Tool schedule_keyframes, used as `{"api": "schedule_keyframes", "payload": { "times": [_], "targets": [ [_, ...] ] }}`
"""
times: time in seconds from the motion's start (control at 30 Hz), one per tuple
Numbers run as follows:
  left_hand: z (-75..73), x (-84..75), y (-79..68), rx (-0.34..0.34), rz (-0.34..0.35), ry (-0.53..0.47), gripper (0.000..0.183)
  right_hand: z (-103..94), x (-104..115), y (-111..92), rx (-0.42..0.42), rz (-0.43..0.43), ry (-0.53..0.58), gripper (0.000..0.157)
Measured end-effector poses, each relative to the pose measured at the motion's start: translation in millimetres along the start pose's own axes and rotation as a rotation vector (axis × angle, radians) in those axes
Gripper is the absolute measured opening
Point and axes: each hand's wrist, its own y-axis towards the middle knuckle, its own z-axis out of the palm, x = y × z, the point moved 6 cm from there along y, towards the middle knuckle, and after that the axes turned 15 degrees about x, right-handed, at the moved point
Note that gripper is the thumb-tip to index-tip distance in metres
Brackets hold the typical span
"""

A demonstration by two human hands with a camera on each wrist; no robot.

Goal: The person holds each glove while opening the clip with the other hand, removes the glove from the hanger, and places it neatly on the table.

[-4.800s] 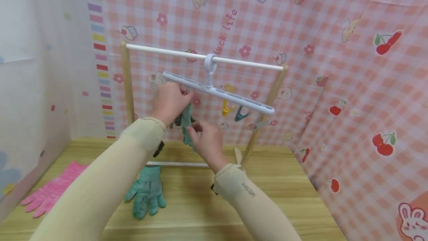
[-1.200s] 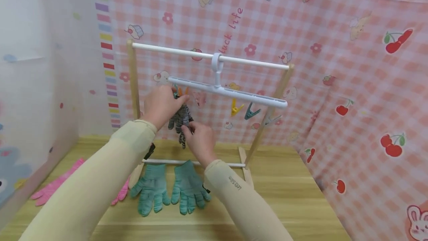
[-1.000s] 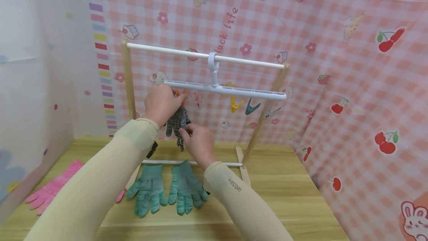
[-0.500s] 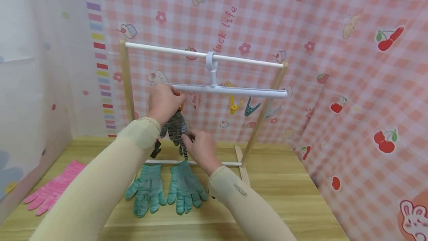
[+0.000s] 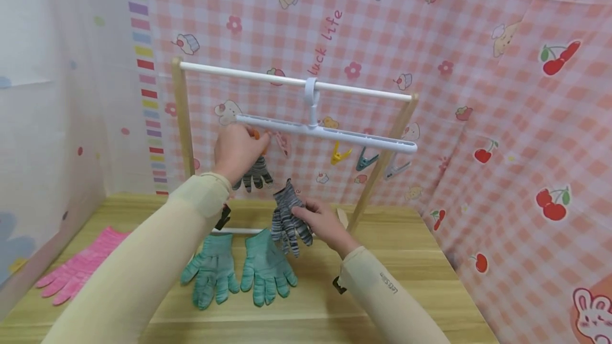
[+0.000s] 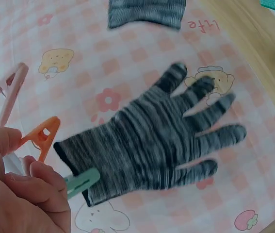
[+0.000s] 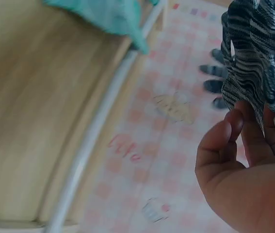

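My right hand (image 5: 327, 223) pinches a grey-and-black striped knit glove (image 5: 288, 211), which dangles in front of the rack's lower bar. In the left wrist view my left hand (image 6: 18, 189) pinches an orange clip (image 6: 42, 138) below the hanger's left end. Beside that clip, a green clip (image 6: 83, 182) grips the cuff of a second striped glove (image 6: 142, 141), which hangs fingers down. The head view shows only the lower part of this hanging glove (image 5: 255, 175) under my left hand (image 5: 239, 150). The pale hanger bar (image 5: 287, 126) tilts slightly.
Two green gloves (image 5: 214, 269) lie flat in front of the wooden rack (image 5: 180, 115). A pink glove (image 5: 81, 269) lies at left, partly behind my sleeve. Pink (image 5: 283, 144), yellow (image 5: 339, 154), blue-grey (image 5: 366, 161) and pale (image 5: 396, 169) clips hang from the hanger.
A green glove earlier in my hands now lies on the table beside the other. My right hand has drawn one striped glove down and right, apart from the hanging one. The hanger's tilt has varied.
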Motion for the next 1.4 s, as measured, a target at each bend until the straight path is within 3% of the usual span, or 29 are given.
{"api": "schedule_keyframes", "payload": {
  "times": [0.1,0.33,0.6,0.8,0.9,0.97,1.03,1.13,1.2,1.23,1.4],
  "targets": [
    [0.7,0.3,-0.5,0.007,0.004,-0.007,0.045,-5.2,-16,-12,0.011,0.058,0.03,0.029],
    [0.6,1.9,-1.7,0.03,0.002,0.007,0.044,-6.3,-44,-35,0.053,0.134,-0.026,0.033],
    [-1.1,3.4,-4.3,0.043,0.009,0.067,0.05,-1.7,-80,-57,0.029,0.284,-0.084,0.027],
    [-4.2,4.1,-5.5,0.062,0.006,0.094,0.046,1.6,-91,-66,-0.034,0.396,-0.38,0.029],
    [-5.4,4.4,-5.8,0.069,0.006,0.1,0.044,7.0,-90,-66,-0.084,0.439,-0.607,0.044],
    [-5.6,6.1,-6.0,0.075,0.0,0.105,0.043,15.7,-85,-65,-0.119,0.404,-0.805,0.062],
    [-5.8,7.7,-6.7,0.082,-0.005,0.109,0.044,29.7,-76,-63,-0.138,0.295,-1.002,0.068],
    [-6.8,9.1,-7.9,0.078,-0.005,0.11,0.044,57.4,-62,-61,-0.12,0.053,-1.254,0.049],
    [-7.4,9.5,-9.0,0.077,-0.001,0.116,0.043,73.4,-57,-62,-0.053,-0.03,-1.303,0.035],
    [-7.6,9.6,-9.5,0.075,0.002,0.12,0.042,79.4,-57,-62,-0.013,-0.03,-1.305,0.032],
    [-7.0,9.8,-14.2,0.09,0.022,0.158,0.04,94.7,-62,-63,0.153,0.132,-1.198,0.043]
  ]
}}
